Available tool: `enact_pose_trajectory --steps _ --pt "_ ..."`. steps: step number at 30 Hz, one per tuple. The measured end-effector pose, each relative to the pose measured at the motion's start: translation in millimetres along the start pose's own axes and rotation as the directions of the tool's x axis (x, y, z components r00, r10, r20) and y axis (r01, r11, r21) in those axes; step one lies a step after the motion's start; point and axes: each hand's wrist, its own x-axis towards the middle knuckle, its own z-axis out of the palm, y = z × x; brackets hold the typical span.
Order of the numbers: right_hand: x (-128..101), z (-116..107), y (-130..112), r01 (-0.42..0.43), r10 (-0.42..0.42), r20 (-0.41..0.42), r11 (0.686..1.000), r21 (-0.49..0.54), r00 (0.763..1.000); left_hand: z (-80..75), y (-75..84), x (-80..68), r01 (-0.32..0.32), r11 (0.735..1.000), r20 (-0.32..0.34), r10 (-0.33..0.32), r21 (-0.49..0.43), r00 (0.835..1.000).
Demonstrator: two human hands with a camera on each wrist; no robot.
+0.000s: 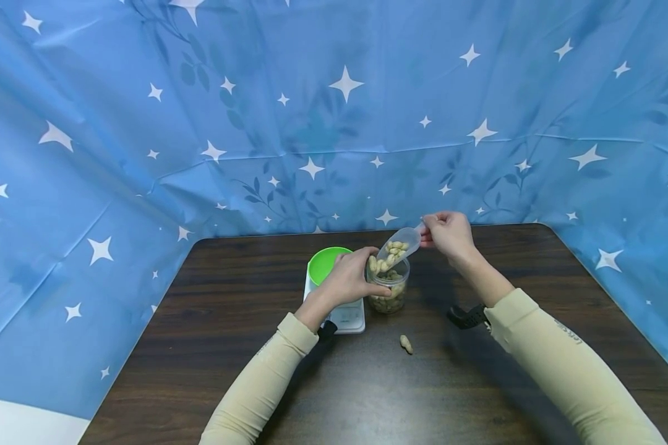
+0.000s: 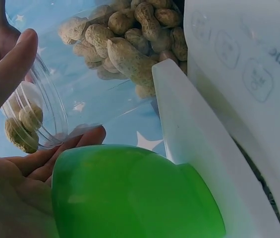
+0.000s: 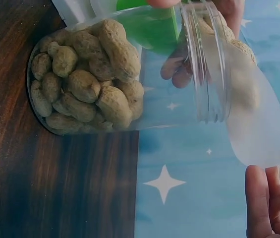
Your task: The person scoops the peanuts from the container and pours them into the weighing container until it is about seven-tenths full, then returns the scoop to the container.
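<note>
A clear plastic jar [image 3: 167, 106], partly filled with unshelled peanuts [image 3: 83, 87], stands upright on the table. My left hand [image 1: 345, 278] grips it round the neck, thumb on the near side and fingers on the far side. Between thumb and fingers, my right hand [image 1: 449, 235] pinches the handle of a translucent scoop [image 1: 407, 237]. The scoop tilts down to the left over the jar's mouth, with several peanuts in its bowl and at its lip, as the right wrist view also shows.
Left of the jar, a green bowl [image 1: 321, 264] sits on a white kitchen scale [image 1: 349, 319], partly hidden by the left hand. One loose peanut [image 1: 406, 344] lies in front of the jar on the dark wooden table [image 1: 234, 296]. Behind hangs a blue star-patterned curtain [image 1: 289, 123].
</note>
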Motion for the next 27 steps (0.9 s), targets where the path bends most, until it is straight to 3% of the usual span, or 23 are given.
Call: enact_pose_trajectory --steps 6,17,23,27 --pt "-2.1 2.5 2.0 0.031 -0.031 -0.009 1.0 0.006 0.999 0.4 0.2 -0.3 0.002 1.0 0.003 -0.002 -0.004 1.0" --pt "-6.8 17.0 1.8 0.117 -0.116 0.015 0.985 -0.127 0.993 -0.1 -0.3 0.1 -0.004 1.0 -0.005 0.004 -0.013 1.0" --pt "-7.2 12.6 0.8 0.104 -0.104 0.01 0.985 -0.134 0.995 -0.1 0.0 -0.1 -0.003 1.0 -0.002 0.003 -0.015 1.0" --pt "-6.0 5.1 -0.7 0.065 -0.065 -0.003 0.995 -0.081 0.998 0.9 -0.7 0.0 -0.001 1.0 0.001 0.001 -0.017 1.0"
